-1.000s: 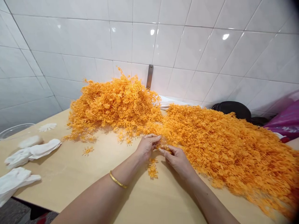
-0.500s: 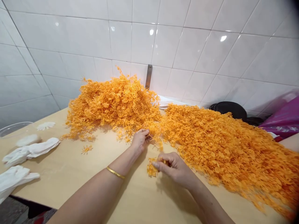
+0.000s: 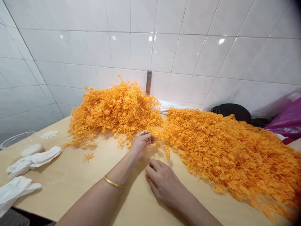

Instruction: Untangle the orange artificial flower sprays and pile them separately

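My left hand, with a gold bangle on its wrist, pinches a thin stem of an orange plastic flower sprig at the front of the piles. My right hand is curled low over the table, closer to me. Bits of orange flower pieces peek out under its fingers; most of what it holds is hidden. A tall heap of orange plastic flowers stands behind my left hand. Another long pile of orange flowers stretches off to the right.
White gloves lie on the left of the table, near a white flower-shaped piece and a clear round rim. One orange flower piece lies apart. At the back right are a black bag and a purple bag.
My right hand has moved slightly left and down and turned palm-down, covering the orange flower pieces seen in it before. My left hand keeps its pinch, with a stem now showing below the fingers.
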The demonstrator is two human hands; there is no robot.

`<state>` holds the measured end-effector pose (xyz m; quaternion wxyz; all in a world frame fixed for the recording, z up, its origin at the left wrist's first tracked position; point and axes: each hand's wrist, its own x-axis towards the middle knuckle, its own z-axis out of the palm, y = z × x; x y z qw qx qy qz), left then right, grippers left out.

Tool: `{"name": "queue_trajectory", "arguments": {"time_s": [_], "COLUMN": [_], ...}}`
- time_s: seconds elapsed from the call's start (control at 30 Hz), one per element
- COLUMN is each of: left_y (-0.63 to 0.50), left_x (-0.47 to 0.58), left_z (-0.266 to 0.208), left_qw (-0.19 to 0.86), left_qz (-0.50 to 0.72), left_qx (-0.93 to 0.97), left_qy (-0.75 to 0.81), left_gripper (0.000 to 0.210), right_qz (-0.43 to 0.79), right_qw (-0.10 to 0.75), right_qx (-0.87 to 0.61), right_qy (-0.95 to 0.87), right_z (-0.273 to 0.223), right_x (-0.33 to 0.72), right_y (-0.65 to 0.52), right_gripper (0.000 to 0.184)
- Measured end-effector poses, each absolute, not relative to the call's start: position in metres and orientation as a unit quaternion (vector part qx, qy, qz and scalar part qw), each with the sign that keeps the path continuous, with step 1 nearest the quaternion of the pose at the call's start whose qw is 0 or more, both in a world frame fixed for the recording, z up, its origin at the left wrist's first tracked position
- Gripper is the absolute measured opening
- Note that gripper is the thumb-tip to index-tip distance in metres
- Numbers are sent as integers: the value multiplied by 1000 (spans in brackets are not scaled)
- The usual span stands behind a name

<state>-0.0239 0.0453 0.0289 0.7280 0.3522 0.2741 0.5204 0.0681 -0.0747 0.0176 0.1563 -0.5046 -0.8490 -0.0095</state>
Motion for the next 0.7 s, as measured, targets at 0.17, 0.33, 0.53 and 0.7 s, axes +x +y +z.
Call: {"name": "queue_trajectory", "arguments": {"time_s": [0.17,0.33,0.53,0.7], "left_y": [41,37,34,31], "left_x": [-32,-26,-17,-16], "left_z": [37,25,12,13], "left_qw": [756,774,770,761], "left_qz": [473,391,362,359], "left_qx": [350,376,414,424], "left_qy": [286,327,323,335], "left_gripper": [20,16,16,17], "right_qz": [-155,-208,-212,-190], "right_qw": [67,80,176,379], "right_qx": [-711,-747,-732,-628], "right_qy": [-683,-626,-623,-653], "right_z": [12,21,30,36], "right_x": [122,146,138,132], "right_y": [-56,-55,-56,-57], "right_gripper": [21,14,34,22]}}
